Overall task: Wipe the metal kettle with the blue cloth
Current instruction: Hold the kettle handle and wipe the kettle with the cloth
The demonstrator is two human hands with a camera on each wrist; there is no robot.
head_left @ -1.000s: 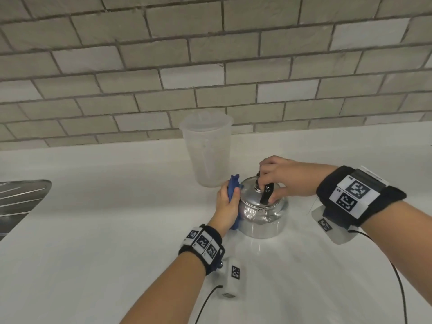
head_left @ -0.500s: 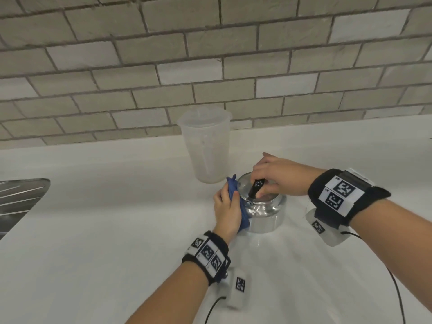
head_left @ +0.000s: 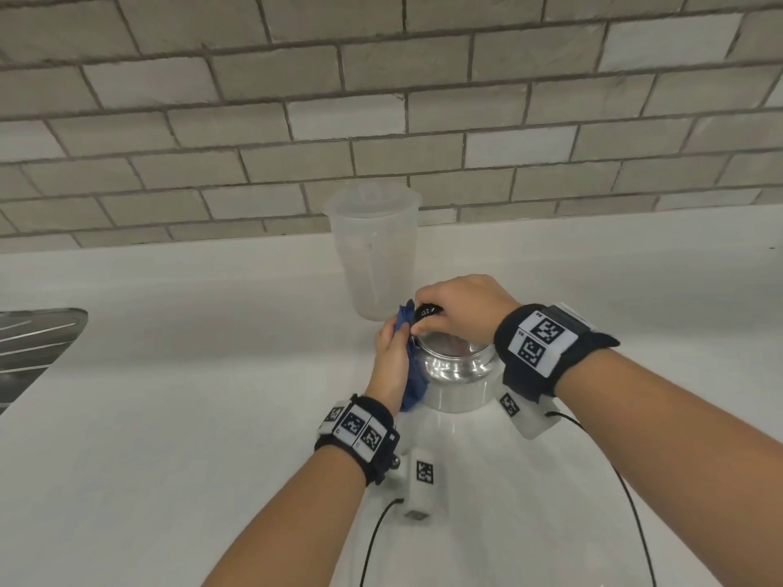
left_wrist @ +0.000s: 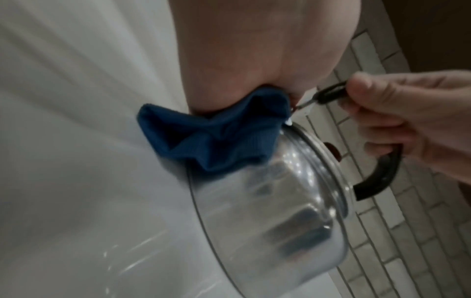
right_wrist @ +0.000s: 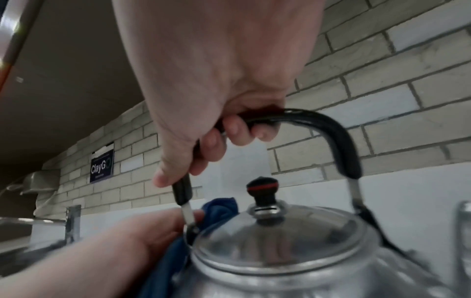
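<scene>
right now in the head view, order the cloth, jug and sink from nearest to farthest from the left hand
1. cloth, pressed under the left hand against the kettle's left side
2. jug, behind, by the wall
3. sink, far left edge

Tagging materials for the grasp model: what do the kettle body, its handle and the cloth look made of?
Kettle body: polished metal, likely steel or aluminium; mirror-like reflections.
Handle: glossy black, probably a plastic sleeve; bare metal shows at the ends.
Cloth: soft blue fabric, ribbed weave, folds freely.
</scene>
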